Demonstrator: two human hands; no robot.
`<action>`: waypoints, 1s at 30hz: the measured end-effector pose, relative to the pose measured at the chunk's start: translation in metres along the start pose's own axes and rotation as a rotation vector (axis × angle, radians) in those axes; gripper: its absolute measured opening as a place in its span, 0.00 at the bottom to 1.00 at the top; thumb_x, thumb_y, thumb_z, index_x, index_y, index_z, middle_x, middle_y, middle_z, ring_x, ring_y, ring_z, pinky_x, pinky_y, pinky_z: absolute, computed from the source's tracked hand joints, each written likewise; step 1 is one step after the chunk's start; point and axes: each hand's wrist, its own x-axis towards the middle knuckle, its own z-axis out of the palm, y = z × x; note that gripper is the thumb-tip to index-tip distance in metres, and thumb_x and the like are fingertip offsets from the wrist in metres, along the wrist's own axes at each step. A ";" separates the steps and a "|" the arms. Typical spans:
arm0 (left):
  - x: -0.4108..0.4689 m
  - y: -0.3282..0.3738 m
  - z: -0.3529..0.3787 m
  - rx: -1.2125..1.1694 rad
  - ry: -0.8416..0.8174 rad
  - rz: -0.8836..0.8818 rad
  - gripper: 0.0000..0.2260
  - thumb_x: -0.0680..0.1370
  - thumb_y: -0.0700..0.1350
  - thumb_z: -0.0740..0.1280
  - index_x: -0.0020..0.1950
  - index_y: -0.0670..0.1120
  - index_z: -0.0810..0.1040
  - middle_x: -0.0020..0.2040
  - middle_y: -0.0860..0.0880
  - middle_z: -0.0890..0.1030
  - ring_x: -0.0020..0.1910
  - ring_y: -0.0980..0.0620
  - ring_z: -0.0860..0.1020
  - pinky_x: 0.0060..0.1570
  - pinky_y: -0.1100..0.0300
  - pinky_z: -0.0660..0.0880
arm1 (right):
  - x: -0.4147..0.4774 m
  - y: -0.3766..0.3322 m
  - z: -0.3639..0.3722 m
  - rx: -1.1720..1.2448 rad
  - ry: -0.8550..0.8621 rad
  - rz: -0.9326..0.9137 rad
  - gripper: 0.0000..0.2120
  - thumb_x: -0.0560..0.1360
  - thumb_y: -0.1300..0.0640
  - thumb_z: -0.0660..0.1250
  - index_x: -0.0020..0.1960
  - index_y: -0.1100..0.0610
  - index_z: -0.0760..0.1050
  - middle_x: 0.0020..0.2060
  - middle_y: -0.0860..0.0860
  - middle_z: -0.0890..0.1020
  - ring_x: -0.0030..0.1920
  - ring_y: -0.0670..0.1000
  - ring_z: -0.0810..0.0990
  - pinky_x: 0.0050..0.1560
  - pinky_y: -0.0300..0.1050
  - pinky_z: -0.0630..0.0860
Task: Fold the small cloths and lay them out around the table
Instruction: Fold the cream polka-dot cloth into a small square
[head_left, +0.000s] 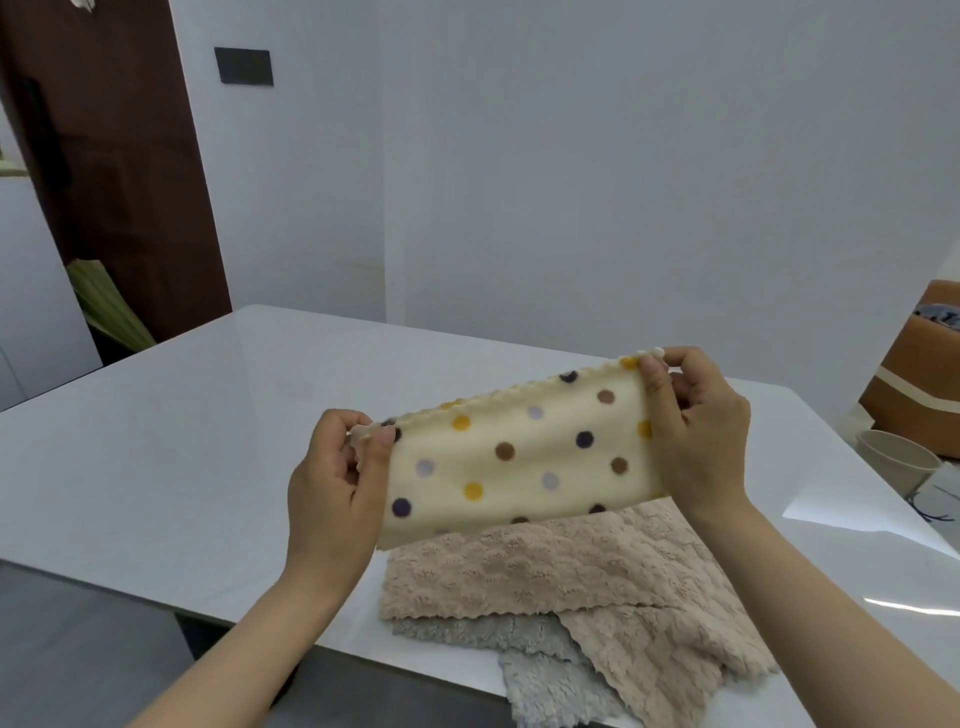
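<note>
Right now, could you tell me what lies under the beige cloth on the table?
A grey cloth lies under the beige cloth, showing at its near edge. How far it reaches beneath is covered, and the dotted cloth hides the far edge.

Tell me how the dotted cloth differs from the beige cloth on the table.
The dotted cloth is cream with coloured spots; the beige cloth is plain. The dotted cloth is held up, pinched at its top corners by the left hand and right hand; the beige cloth lies on the table. Both have scalloped edges.
</note>
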 end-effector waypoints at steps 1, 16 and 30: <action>0.001 -0.002 0.000 0.032 -0.005 0.034 0.08 0.77 0.54 0.60 0.44 0.50 0.69 0.31 0.49 0.75 0.32 0.53 0.74 0.27 0.66 0.68 | -0.001 0.000 0.000 -0.010 -0.003 0.006 0.06 0.78 0.52 0.63 0.44 0.50 0.75 0.28 0.56 0.77 0.33 0.52 0.75 0.31 0.38 0.68; 0.006 0.015 0.005 0.032 0.003 0.013 0.08 0.81 0.49 0.58 0.48 0.45 0.68 0.31 0.50 0.73 0.28 0.55 0.77 0.21 0.71 0.66 | -0.013 -0.013 0.001 0.068 0.048 0.100 0.08 0.78 0.56 0.66 0.41 0.55 0.75 0.30 0.56 0.77 0.32 0.50 0.73 0.30 0.34 0.67; -0.012 0.029 0.026 -0.019 -0.202 -0.147 0.08 0.81 0.48 0.59 0.44 0.47 0.70 0.31 0.53 0.75 0.28 0.60 0.72 0.25 0.71 0.66 | -0.058 -0.075 0.008 0.240 -0.304 0.298 0.08 0.77 0.56 0.67 0.39 0.55 0.76 0.26 0.51 0.81 0.21 0.47 0.76 0.27 0.38 0.74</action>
